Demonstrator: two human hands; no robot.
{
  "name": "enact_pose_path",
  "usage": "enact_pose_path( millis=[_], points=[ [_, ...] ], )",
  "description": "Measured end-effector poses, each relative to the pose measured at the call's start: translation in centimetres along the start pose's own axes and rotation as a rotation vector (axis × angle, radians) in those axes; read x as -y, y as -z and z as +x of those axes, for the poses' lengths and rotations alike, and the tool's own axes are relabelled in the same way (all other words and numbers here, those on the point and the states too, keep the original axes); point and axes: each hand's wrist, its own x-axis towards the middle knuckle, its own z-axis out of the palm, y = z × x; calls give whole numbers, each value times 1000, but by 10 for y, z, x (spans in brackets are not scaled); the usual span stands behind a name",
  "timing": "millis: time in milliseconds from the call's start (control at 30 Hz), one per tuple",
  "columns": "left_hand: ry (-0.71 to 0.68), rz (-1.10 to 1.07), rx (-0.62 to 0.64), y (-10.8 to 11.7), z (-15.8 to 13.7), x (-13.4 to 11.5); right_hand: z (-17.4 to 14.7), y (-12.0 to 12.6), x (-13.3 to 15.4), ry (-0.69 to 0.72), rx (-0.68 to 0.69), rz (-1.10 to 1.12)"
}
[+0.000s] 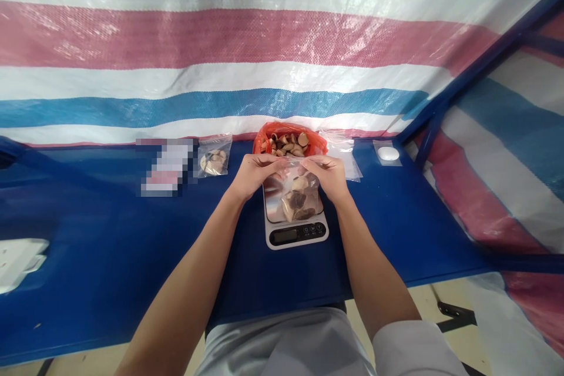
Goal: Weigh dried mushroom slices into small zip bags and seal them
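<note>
Between my hands is a clear zip bag (300,197) with several pale and dark brown pieces in its lower part. My left hand (258,173) pinches the left side of the bag's top edge. The fingers of my right hand (326,175) are closed on the right side of that edge. Beneath the bag is a white kitchen scale (269,235); its display looks blank. Whether the bag rests on the scale's plate I cannot tell. Just behind my hands, an open red plastic bag (320,142) holds many similar brown and cream pieces.
A filled zip bag (215,158) lies to the left on the blue table (388,229), beside a pixelated item (167,167). Flat clear bags (350,164) and a small bag with something white (388,154) lie right. A white object (20,261) is far left; striped sheeting (247,35) hangs behind.
</note>
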Motion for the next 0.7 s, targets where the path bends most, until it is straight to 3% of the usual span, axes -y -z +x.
enact_pose_path(
  millis=[267,500,700],
  points=[
    [49,-74,6,0,-2,-5,2,7,0,-46,-66,59],
    [-22,-10,-33,-3,-6,-9,-1,2,0,-34,-67,35],
    [-76,59,-94,19,-11,-17,-1,-9,4,-95,92,67]
  ],
)
